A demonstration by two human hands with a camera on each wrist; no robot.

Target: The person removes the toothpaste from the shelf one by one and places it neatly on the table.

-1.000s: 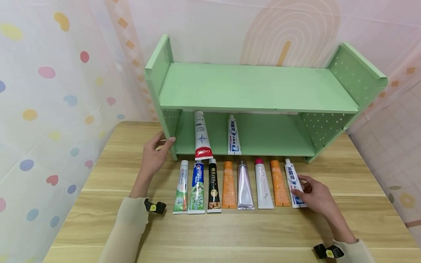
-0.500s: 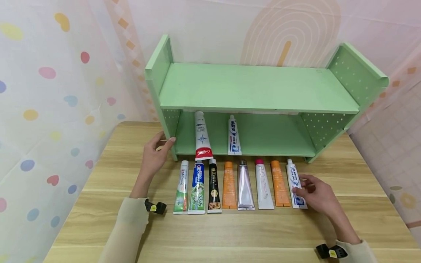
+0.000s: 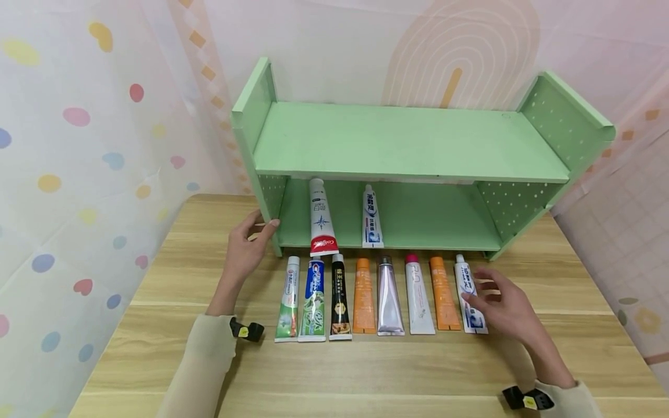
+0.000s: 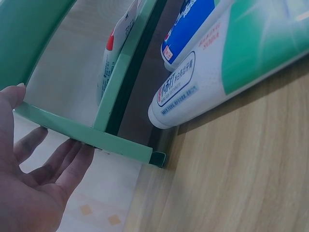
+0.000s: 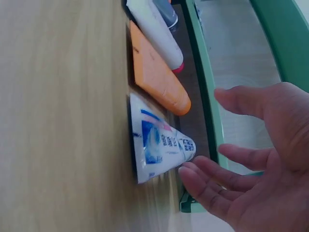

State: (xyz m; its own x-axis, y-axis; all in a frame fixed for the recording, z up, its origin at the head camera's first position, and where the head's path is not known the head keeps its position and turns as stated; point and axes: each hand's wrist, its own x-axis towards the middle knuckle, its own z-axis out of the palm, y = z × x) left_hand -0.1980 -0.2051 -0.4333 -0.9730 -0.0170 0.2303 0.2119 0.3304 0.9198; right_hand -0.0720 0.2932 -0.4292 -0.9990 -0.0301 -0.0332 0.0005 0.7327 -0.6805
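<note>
My left hand [image 3: 245, 244] holds the lower front edge of the green shelf [image 3: 413, 139]'s left side panel, thumb on one face and fingers on the other [image 4: 53, 179]. My right hand [image 3: 504, 305] is beside the white and blue toothpaste tube [image 3: 468, 296] at the row's right end. In the right wrist view its fingers [image 5: 207, 186] are spread and relaxed, with nothing between them and the thumb. That tube lies flat on the table, cap toward the shelf. To its left lies an orange tube [image 3: 444, 293].
On the lower shelf lie a Colgate tube [image 3: 322, 220], overhanging the front edge, and a white and blue tube [image 3: 371, 217]. The table row also has a green-white tube [image 3: 288, 299], Crest tube [image 3: 313, 299], black tube [image 3: 340, 299], another orange tube [image 3: 363, 296], silver tube [image 3: 389, 296] and pink-capped tube [image 3: 419, 296].
The rightmost tube has shifted slightly right and straightened. My right hand's fingers have loosened and spread away from it. My left hand stays on the shelf.
</note>
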